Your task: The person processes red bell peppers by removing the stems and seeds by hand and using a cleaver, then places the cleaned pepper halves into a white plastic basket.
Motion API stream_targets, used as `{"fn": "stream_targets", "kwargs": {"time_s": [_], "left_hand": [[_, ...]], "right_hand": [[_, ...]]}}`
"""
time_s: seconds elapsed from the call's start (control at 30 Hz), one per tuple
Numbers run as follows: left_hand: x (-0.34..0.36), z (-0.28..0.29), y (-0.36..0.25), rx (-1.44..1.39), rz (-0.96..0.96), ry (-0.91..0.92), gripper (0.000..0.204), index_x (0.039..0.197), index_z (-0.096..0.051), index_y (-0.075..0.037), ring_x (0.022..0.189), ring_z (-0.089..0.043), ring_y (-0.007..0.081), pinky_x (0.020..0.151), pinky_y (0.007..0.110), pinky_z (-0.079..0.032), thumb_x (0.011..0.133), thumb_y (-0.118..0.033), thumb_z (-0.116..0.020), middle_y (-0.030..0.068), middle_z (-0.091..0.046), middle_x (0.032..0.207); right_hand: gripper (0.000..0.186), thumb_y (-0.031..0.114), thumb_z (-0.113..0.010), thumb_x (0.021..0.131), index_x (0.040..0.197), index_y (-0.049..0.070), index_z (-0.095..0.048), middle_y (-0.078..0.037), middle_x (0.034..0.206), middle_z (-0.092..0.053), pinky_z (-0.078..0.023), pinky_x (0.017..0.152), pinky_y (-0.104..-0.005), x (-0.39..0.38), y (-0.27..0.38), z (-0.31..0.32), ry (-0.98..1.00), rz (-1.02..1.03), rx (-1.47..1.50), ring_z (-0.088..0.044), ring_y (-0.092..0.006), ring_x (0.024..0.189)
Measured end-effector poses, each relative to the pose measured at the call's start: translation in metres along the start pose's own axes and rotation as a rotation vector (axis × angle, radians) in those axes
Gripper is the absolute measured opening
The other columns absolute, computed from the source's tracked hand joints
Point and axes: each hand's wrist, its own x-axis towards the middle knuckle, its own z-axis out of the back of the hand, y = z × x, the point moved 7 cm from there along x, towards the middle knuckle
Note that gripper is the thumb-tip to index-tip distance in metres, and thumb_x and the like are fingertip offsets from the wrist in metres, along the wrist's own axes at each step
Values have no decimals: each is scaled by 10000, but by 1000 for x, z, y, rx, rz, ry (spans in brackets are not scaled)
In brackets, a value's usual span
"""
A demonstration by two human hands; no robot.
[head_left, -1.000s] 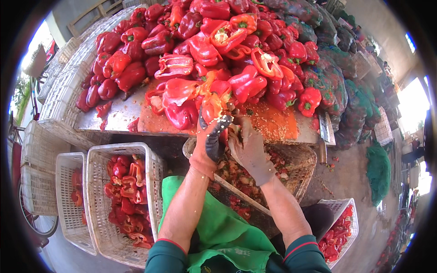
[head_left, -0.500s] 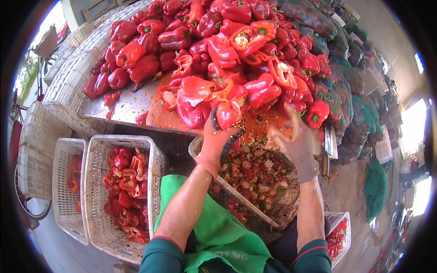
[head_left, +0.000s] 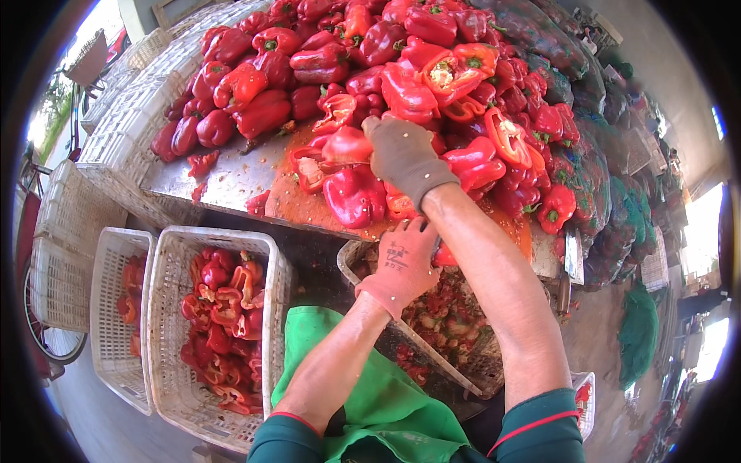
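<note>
The right hand (head_left: pixel 405 154), grey-gloved, reaches across in front of the heaped peppers (head_left: pixel 324 65), its fingers curled at the right end of a red pepper (head_left: pixel 347 145) back from the desk's (head_left: pixel 174 181) front edge; whether it grips cannot be told. The left hand (head_left: pixel 401 262) is at that edge, fingers bent, palm hidden; a red pepper piece (head_left: pixel 445 256) shows just beside its right side, its hold unclear. Dark printing (head_left: pixel 396 257) marks the left glove's (head_left: pixel 378 292) back.
</note>
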Motion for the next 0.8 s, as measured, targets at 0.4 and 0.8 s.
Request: {"fn": "stream_targets", "kwargs": {"time_s": [0.4,0.8], "left_hand": [[-2,9,38,-1609,479,-235,533,1238,-533,-49,964,-655,194,777,294,-554,742,53,-698,76,-645,1080],[-3,-39,-24,-723,28,-102,663,1314,-446,-42,1094,-590,240,937,368,-480,710,11,-715,117,-599,1177]], "right_hand": [[314,-7,-490,847,1143,3,-595,-114,965,-640,-599,586,-357,-133,-129,87,-645,-549,1274,-665,-198,764],[361,-63,-472,802,1135,-5,-600,-174,953,-672,-565,641,-356,-250,-108,51,-515,-397,559,-694,-230,724]]}}
